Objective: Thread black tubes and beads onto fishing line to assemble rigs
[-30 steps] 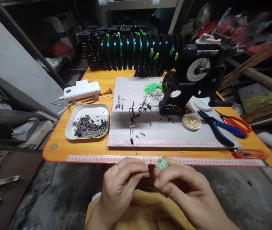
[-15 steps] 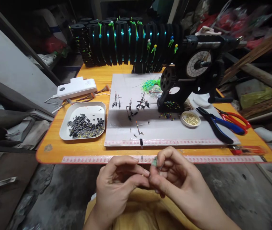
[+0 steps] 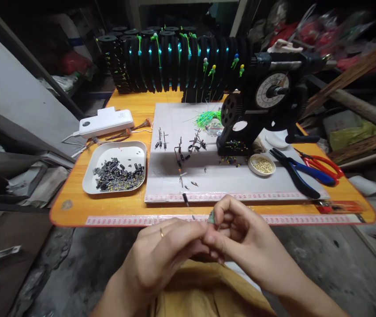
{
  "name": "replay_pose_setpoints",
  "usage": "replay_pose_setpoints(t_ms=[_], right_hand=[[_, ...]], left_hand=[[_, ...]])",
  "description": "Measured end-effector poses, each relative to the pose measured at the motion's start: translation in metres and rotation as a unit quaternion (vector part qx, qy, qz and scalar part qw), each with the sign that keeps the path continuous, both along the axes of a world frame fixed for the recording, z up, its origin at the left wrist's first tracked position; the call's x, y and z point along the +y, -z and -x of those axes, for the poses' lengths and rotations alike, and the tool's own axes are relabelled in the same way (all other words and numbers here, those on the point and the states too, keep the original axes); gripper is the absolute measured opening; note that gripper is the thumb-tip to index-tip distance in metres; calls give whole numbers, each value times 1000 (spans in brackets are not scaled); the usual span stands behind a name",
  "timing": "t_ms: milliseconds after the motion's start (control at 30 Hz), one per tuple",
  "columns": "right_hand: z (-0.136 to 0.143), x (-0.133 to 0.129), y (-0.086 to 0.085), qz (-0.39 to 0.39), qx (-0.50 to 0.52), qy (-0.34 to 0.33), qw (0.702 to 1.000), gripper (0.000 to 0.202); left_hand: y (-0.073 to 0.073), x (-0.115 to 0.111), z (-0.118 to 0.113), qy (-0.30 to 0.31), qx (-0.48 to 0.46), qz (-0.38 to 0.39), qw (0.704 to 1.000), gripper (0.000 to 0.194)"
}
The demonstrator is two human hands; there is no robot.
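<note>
My left hand (image 3: 166, 253) is closed, thumb and fingers brought together against the fingertips of my right hand; whatever it pinches is hidden. My right hand (image 3: 240, 235) is closed too, with a small grey-green piece (image 3: 211, 217) showing between its curled index finger and thumb. Just beyond the hands, a small black cylinder (image 3: 185, 199) tilts over the board's front edge, with a thin stem below it. Farther back on the grey board (image 3: 164, 178) are an orange-tipped thin piece (image 3: 180, 175) and several small metal bits.
A white tray (image 3: 88, 174) of small black and grey parts stands left. To the right are a dish of gold bits (image 3: 262, 166), blue-handled pliers (image 3: 320, 175) and red-handled pliers (image 3: 328, 165). A black winding machine (image 3: 188, 61) spans the back. A white power bank (image 3: 106, 122) lies left.
My left hand has turned over, so its back now faces up. The black cylinder and the orange-tipped piece have shifted left, and the cylinder has tilted. My right hand has barely moved.
</note>
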State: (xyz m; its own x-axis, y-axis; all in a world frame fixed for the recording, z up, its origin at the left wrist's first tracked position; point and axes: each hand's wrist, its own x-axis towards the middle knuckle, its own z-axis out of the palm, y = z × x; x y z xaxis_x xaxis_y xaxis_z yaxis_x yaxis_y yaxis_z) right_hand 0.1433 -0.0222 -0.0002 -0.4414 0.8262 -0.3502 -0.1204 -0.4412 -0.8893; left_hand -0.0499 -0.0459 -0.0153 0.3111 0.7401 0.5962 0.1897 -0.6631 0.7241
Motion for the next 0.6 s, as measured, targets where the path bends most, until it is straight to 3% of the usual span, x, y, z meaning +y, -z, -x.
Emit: replay_pose_setpoints(t_ms=[133,233,333,433,533,600], right_hand=[[-3,21,1,20,29,-52,998,45],[-5,31,3,15,53,-83,995,44],[-5,32,5,18,77,-102,992,41],[-5,25,3,-32,62,-81,994,33],[-8,14,-2,-140,-26,-44,989,21],[-11,7,-5,-238,-109,-27,965,11]], left_hand=[[-28,21,5,43,217,-152,963,23],[-37,32,0,47,237,-191,952,12],[-28,36,-6,92,137,-112,980,14],[-7,33,-12,113,-19,-3,993,28],[10,26,-17,24,-125,52,990,32],[16,23,-20,-30,-166,57,984,34]])
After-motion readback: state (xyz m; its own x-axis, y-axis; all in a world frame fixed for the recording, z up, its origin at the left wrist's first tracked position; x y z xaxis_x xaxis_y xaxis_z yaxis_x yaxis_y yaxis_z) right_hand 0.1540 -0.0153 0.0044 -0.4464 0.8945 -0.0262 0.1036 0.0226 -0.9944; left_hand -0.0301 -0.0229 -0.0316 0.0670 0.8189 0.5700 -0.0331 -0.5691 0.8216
